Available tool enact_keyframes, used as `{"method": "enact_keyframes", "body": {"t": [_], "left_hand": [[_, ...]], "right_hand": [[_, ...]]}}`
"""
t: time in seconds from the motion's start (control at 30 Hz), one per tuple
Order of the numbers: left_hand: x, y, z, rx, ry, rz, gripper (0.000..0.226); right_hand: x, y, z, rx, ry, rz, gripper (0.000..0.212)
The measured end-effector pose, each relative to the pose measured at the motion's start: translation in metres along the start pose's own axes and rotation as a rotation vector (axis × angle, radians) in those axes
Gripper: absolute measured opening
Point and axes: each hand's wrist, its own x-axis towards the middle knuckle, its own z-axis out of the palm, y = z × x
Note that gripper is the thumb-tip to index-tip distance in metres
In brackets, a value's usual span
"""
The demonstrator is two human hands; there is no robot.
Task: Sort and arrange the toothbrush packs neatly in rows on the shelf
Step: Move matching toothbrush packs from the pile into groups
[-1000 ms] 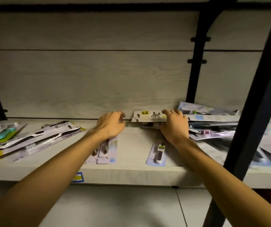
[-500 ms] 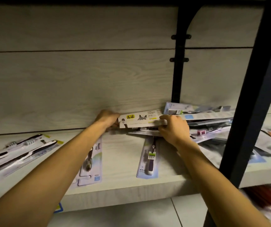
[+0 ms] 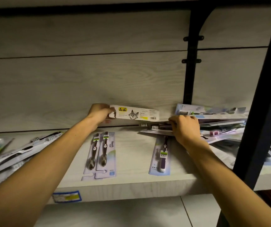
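While the left hand (image 3: 99, 112) pinches the wolf-print toothbrush pack (image 3: 134, 114) by its end against the shelf's (image 3: 131, 182) back wall, right hand (image 3: 184, 128) fingers curl into the heap (image 3: 216, 126) (light, stiff card, slippery blister; edges grip best).

Pale wood-grain shelf (image 3: 131, 161), twin-brush pack (image 3: 100, 153), purple-brush pack (image 3: 161, 154), jumbled packs (image 3: 221, 128) right

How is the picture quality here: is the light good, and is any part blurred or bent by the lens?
Head view: light is dim and flat; the packs at far left are smeared by blur; the wolf pack in the left hand reads fairly sharp; the black post leans, from the wide lens; the right hand shades the pile.
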Motion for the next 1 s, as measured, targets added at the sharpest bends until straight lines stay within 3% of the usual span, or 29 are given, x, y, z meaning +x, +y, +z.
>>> {"method": "enact_keyframes", "body": {"t": [0.07,0.17,0.33,0.43,0.53,0.63,0.73,0.83,1.0], "left_hand": [[-0.01,0.003,-0.021,-0.039,0.063,0.015,0.019],[-0.027,0.007,-0.052,-0.186,0.163,0.014,0.002],[-0.048,0.014,-0.106,-0.342,0.302,-0.004,0.011],[-0.059,0.014,-0.132,-0.429,0.387,-0.038,0.003],[-0.068,0.009,-0.152,-0.508,0.403,-0.074,0.012],[-0.077,0.0,-0.169,-0.534,0.32,-0.108,0.023],[-0.083,-0.008,-0.185,-0.529,0.243,-0.134,0.026],[-0.09,-0.013,-0.201,-0.53,0.213,-0.149,0.017],[-0.105,-0.02,-0.222,-0.244,0.079,-0.072,0.05]], "right_hand": [[0.001,-0.002,-0.003,0.026,0.083,-0.052,0.024],[0.002,-0.008,-0.007,0.113,0.201,-0.176,0.023],[0.0,-0.029,-0.017,0.321,0.34,-0.231,0.02],[0.001,-0.048,-0.026,0.538,0.242,-0.134,0.02],[0.004,-0.072,-0.036,0.773,0.08,-0.015,0.019],[-0.004,-0.104,-0.04,1.088,-0.12,0.116,0.013],[-0.014,-0.133,-0.032,1.21,-0.23,0.175,0.021],[-0.02,-0.156,-0.022,1.29,-0.281,0.205,0.019],[-0.025,-0.187,-0.014,1.373,-0.244,0.243,0.011]]}}
